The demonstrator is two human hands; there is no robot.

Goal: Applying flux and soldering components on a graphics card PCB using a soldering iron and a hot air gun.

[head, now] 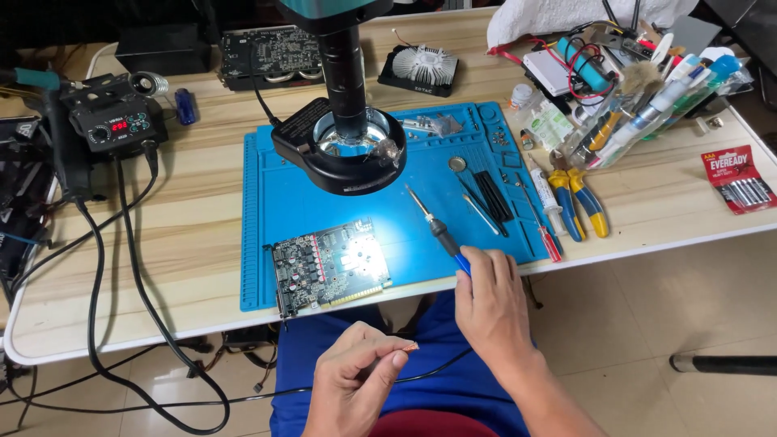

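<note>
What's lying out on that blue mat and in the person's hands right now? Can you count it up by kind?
Circuit boards: 1
Soldering irons: 1, held in the right hand
Small parts pinched in the left hand: 1
Ring-lit microscopes: 1
Blue mats: 1
Total: 5

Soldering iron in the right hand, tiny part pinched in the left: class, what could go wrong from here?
1. The soldering iron tip points over the blue mat near the circuit board; a slip of the right hand could scorch either.
2. The left hand pinches the small part over the lap, off the table; if dropped, it may be lost.
3. The iron's cable hangs loosely and could snag.
</note>
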